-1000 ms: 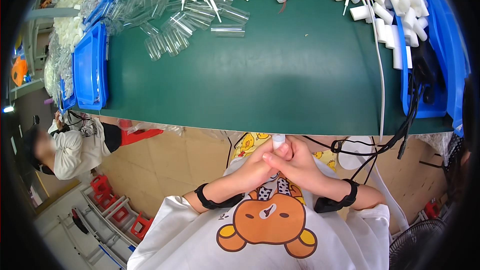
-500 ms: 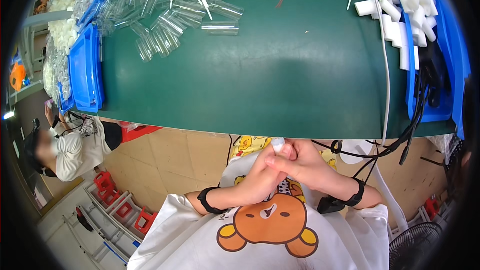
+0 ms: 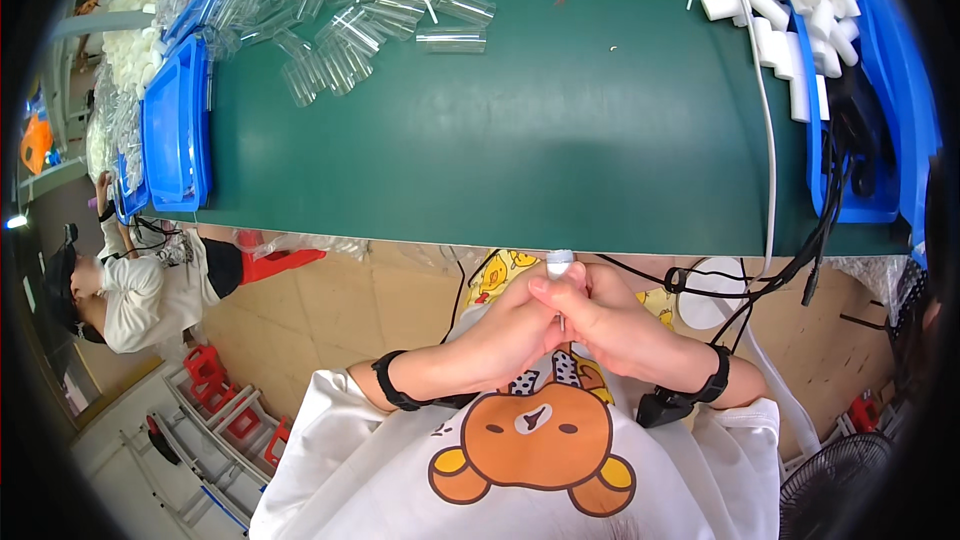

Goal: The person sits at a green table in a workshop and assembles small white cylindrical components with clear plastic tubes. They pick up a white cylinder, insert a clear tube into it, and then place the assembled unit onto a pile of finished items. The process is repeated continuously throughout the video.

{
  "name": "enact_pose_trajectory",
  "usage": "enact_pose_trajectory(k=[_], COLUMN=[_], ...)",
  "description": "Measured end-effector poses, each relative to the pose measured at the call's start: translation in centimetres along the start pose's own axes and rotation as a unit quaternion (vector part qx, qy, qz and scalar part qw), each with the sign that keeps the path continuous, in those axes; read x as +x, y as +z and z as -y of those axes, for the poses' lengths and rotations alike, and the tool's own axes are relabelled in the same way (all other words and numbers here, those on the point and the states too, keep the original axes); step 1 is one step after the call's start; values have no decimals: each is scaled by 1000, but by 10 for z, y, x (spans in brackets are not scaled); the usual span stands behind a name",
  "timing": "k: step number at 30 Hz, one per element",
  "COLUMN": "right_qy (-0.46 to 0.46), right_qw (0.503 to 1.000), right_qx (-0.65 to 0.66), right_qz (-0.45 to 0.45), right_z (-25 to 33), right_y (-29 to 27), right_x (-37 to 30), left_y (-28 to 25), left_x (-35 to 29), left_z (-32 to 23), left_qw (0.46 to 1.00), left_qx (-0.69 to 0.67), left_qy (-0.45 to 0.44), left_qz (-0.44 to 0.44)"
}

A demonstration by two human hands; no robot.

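White piece (image 3: 559,265): clamped between left hand (image 3: 512,332) and right hand (image 3: 612,318), by table's (image 3: 480,160) six-o'clock edge
Hands' step: seemingly pressing; next needs steadiness

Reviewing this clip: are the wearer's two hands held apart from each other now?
No, the left hand and right hand meet around a small white piece.
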State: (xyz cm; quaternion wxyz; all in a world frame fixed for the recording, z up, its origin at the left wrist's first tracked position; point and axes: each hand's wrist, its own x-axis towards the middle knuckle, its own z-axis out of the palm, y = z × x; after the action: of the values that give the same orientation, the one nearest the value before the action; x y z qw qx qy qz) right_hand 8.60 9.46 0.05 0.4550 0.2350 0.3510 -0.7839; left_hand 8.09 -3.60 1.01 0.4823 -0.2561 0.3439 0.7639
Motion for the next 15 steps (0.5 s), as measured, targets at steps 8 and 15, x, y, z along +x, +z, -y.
enact_pose_trajectory(k=[8,15], right_qy=[-72,-82], right_qw=[993,995], right_qx=[-94,-44], right_qz=[-26,-47], right_z=[-27,-26], right_y=[-14,-8], right_x=[6,11], left_y=[-21,-13], left_x=[11,9], left_z=[22,10], left_qw=[997,999], left_qx=[31,45], left_qy=[65,28], left_qz=[37,-10])
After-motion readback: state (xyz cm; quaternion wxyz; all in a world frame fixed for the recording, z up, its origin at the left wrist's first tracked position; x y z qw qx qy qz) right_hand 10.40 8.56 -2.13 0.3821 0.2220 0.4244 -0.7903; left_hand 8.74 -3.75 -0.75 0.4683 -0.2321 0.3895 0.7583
